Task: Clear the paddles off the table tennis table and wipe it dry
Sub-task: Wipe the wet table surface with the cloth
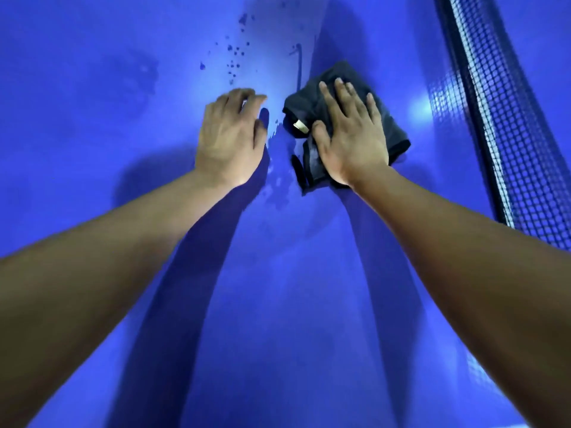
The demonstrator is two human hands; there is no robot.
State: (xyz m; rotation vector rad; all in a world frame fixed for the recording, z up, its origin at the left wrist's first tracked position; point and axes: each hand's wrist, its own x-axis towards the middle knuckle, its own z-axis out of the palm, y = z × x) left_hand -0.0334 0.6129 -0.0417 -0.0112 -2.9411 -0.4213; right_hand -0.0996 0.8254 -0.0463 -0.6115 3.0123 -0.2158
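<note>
The blue table tennis table (pixel 92 149) fills the view. A dark folded cloth (pixel 389 131) with a small pale label lies on it right of centre. My right hand (pixel 349 134) presses flat on the cloth with straight, spread fingers. My left hand (pixel 230 137) rests on the bare table just left of the cloth, fingers loosely bent and holding nothing. Water droplets (pixel 233 54) dot the surface beyond my left hand, and a wet smear (pixel 278 177) lies between my two wrists. No paddle is in view.
The black table net (pixel 506 118) runs along the right side, close to the cloth. Shadows of both my arms fall across the near part of the table.
</note>
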